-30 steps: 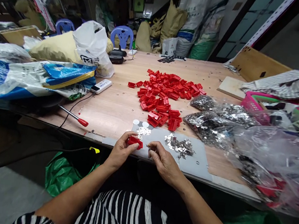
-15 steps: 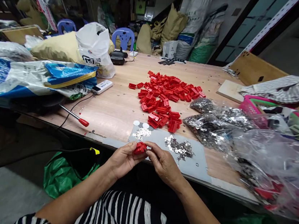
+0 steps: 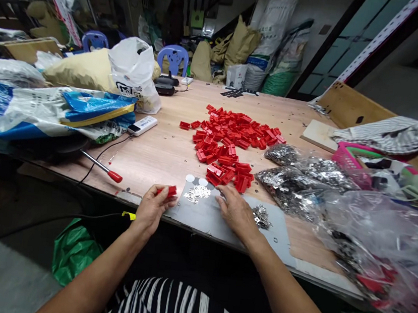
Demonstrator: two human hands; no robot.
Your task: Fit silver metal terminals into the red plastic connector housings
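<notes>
Red plastic housing [image 3: 167, 191] was pinched in my left hand [image 3: 152, 209], above the grey sheet's edge [image 3: 201, 221]; my right hand [image 3: 237, 212] lay apart, flat, near silver clips [image 3: 261, 216]. I judged one careless brush could easily scatter them across the sheet.

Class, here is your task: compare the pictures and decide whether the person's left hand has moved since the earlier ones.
Yes. The left hand has moved leftward, away from the right hand, and now sits closer to the red-handled screwdriver on the table.
</notes>
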